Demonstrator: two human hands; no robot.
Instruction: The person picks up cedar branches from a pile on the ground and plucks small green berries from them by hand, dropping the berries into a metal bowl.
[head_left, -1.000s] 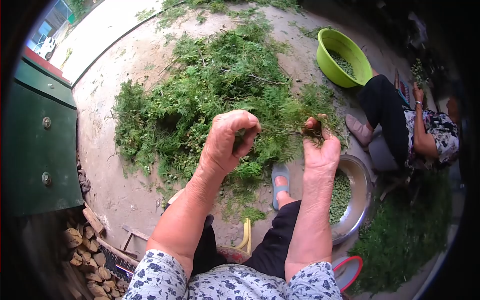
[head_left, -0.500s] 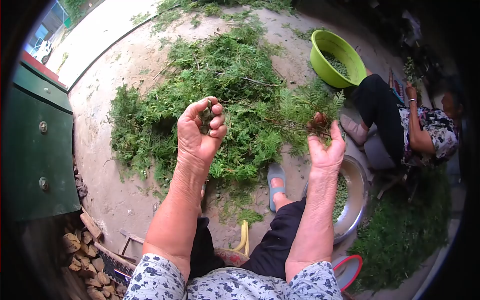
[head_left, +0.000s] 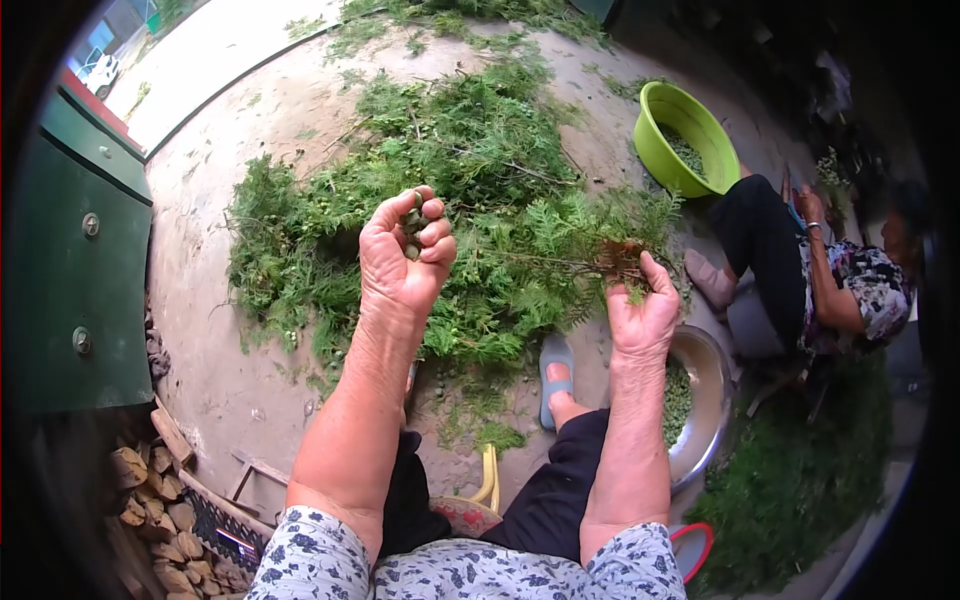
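My left hand (head_left: 402, 250) is curled, palm up, round several small green cones (head_left: 411, 228) that show between the fingers and palm. To its right, my right hand (head_left: 642, 305) pinches a leafy evergreen branch (head_left: 622, 255), partly browned where I grip it. The branch's stem reaches left across the gap between my hands, and its flat green fronds spread above my fingers. Below both hands lies a big heap of cut evergreen branches (head_left: 480, 210) on the ground. A metal basin (head_left: 712, 400) holding green cones (head_left: 677, 405) stands under my right forearm, which hides part of it.
A lime-green tub (head_left: 655, 150) with cones stands at the upper right. Beside it sits another person (head_left: 825, 260), hands on a sprig. More greenery (head_left: 800, 480) lies lower right, near a red-rimmed container (head_left: 692, 548). Split firewood (head_left: 165, 520) and a green metal door (head_left: 85, 270) are at left.
My right hand has shifted slightly left and down with the branch, whose stem now stretches toward my left hand. My left hand stays closed on the cones. The view has turned a little.
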